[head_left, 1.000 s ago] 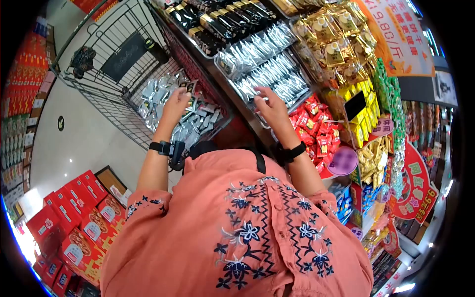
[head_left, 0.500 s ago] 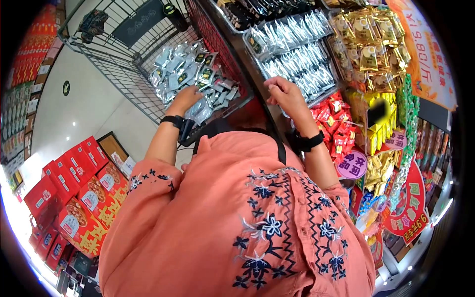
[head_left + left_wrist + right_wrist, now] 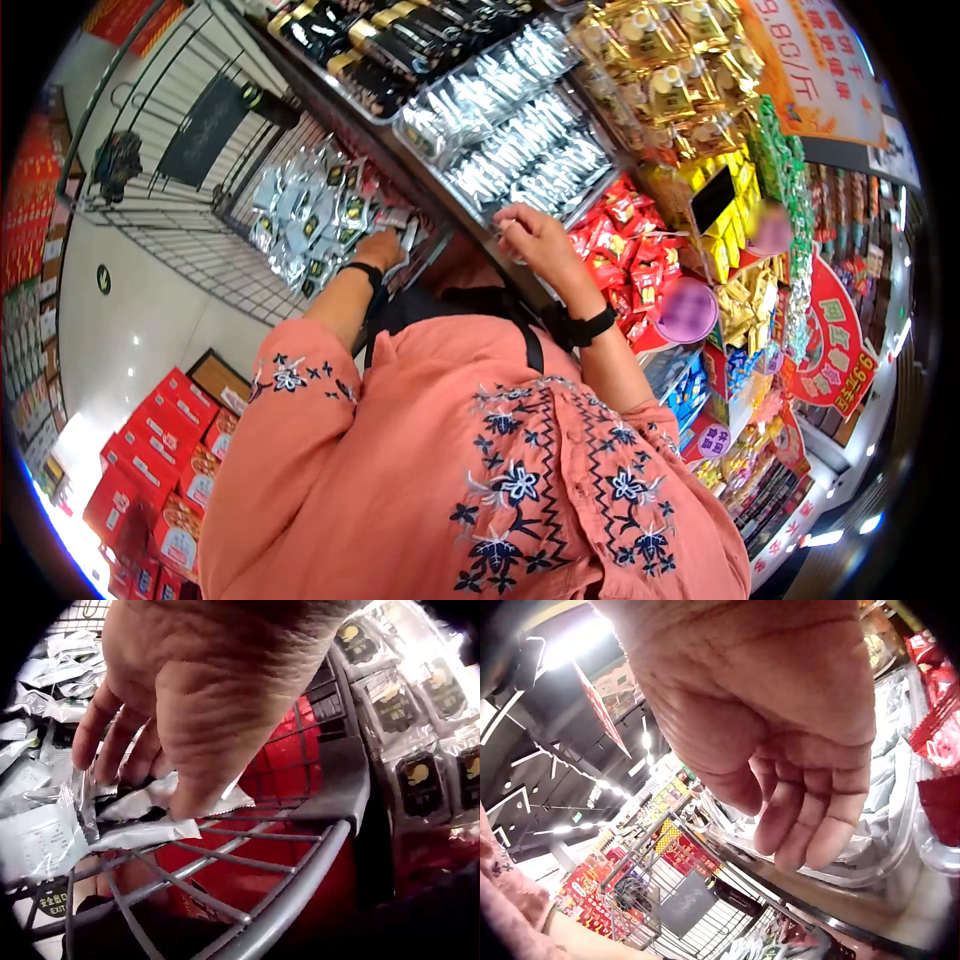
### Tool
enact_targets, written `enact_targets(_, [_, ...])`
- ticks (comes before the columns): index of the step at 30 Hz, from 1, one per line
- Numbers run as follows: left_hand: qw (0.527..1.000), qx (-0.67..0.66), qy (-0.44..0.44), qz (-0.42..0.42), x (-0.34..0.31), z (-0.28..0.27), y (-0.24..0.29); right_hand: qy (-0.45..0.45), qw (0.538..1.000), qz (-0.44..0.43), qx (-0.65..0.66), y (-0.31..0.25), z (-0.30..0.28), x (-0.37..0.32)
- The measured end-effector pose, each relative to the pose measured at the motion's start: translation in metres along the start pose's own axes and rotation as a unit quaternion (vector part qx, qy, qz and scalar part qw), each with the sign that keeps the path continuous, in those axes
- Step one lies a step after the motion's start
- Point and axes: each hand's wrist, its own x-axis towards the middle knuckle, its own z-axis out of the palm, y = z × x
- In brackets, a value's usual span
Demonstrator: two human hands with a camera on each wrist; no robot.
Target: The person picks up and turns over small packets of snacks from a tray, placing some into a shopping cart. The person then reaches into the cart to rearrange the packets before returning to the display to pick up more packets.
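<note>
My left hand (image 3: 380, 248) reaches down into the shopping cart, at the near end of a pile of small silver snack packets (image 3: 300, 215). In the left wrist view, its fingers (image 3: 112, 746) hang apart and slightly bent over the packets, and the thumb comes down right at a long silver packet (image 3: 146, 834) beside the cart's rim (image 3: 300, 892). My right hand (image 3: 540, 240) hovers by the near edge of the display counter, close to a clear tray (image 3: 490, 205) of silver packets. Its fingers (image 3: 825, 832) are loosely curled with nothing between them.
Red packets (image 3: 625, 245) lie right of the silver ones, with gold packets (image 3: 665, 80) farther back. Black packets (image 3: 380, 50) fill a bin beyond. A dark bottle (image 3: 270, 105) stands in the cart. Red boxes (image 3: 150, 450) are stacked on the floor at left.
My left hand has moved from over the pile down to its near end. My right hand stays by the counter edge, its fingers drawn in a little. The head view has shifted.
</note>
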Motion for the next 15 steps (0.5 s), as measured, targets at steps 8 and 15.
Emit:
enact_targets(8, [0.998,0.052,0.035,-0.029,-0.015,-0.007,0.005,0.009,0.999,-0.019,0.029,0.010,-0.006,-0.003])
enact_targets(15, [0.972,-0.111,0.197,0.065,-0.064,-0.055,-0.043,-0.008,0.999,-0.025,0.045,-0.019,-0.001,0.001])
